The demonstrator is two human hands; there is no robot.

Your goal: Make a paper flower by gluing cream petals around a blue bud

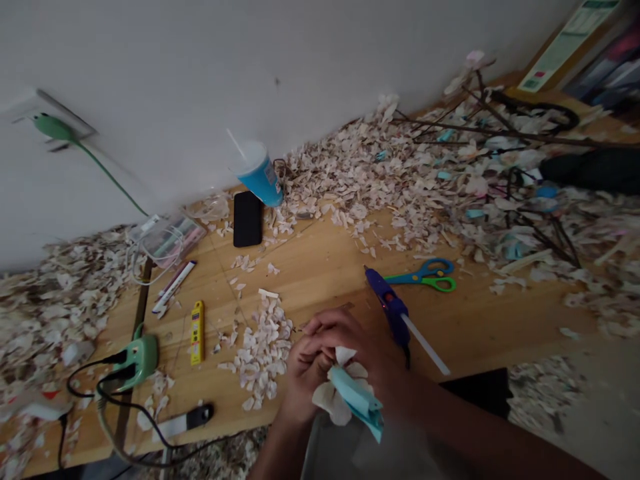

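**Pale-petalled flower (340,405), gripped by its base**

Nearest lies the flower, its petals ringed around a rolled light-blue piece (354,395) that points down and toward the camera. Behind it, the left hand (303,373) and right hand (343,333) come together, fingers bent inward and barely parted, closed on the flower's base; the exact place of each fingertip is hidden. A light pinch low on the base would serve best, I judge — one hand steadying, the other pressing — since the thin petals look easy to crease or tear.

Left of the hands, a small heap of loose petals (265,353) rests on the wooden counter (310,260). To the right is a purple glue gun (390,303) with its white glue stick (425,345) — blue-and-green scissors (425,275) just beside it. Farther back are a black phone (247,219) and a blue cup (263,179).
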